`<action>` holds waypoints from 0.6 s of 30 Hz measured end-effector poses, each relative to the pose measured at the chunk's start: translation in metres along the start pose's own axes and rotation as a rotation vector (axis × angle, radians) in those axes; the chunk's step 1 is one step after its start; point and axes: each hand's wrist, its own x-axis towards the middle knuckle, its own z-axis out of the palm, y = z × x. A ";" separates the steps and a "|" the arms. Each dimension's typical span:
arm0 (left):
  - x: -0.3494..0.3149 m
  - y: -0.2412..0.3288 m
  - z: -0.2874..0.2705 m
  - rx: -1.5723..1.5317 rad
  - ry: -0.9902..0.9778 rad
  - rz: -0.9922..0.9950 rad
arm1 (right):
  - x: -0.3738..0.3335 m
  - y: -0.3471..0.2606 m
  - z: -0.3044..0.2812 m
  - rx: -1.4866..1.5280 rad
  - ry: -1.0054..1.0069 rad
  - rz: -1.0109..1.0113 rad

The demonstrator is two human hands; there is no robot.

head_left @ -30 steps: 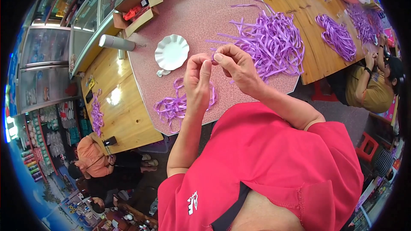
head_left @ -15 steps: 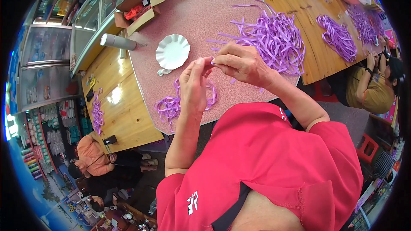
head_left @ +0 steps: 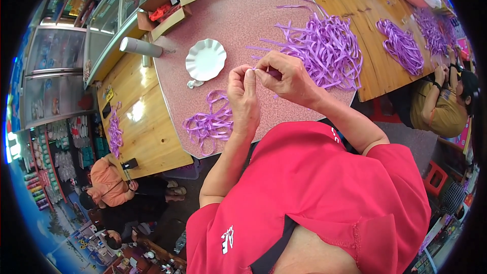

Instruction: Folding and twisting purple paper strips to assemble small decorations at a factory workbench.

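Note:
Above the pink speckled table (head_left: 243,15), my left hand (head_left: 243,94) and my right hand (head_left: 286,76) meet at the fingertips. Both are closed in a pinch on a purple ribbon (head_left: 274,74), of which only small bits show between the fingers. A large tangled heap of purple ribbons (head_left: 324,50) lies just beyond my right hand. To the left of my left wrist rests a smaller loose bunch of purple ribbons (head_left: 209,124). A white scalloped plate (head_left: 205,60) sits left of my hands, with a small crumpled whitish piece (head_left: 194,84) at its near edge.
A grey cylinder (head_left: 141,47) and an open cardboard box (head_left: 167,12) with red contents stand at the far left. More purple ribbon bundles (head_left: 401,48) lie on the wooden table at right. One person (head_left: 436,101) works at right; another in orange (head_left: 109,182) sits at left.
My left hand has moved right, closer to my right hand, uncovering more of the small ribbon bunch. My right hand stays nearly in place, its fingers curled a little more.

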 end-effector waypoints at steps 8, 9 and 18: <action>0.004 0.004 -0.002 0.068 -0.077 -0.028 | 0.003 0.000 -0.006 0.069 0.023 0.155; 0.004 0.005 -0.003 0.131 -0.093 -0.003 | 0.003 0.000 -0.006 0.102 0.011 0.164; 0.013 -0.007 -0.006 0.546 -0.017 0.581 | 0.004 -0.006 -0.007 0.705 -0.059 0.688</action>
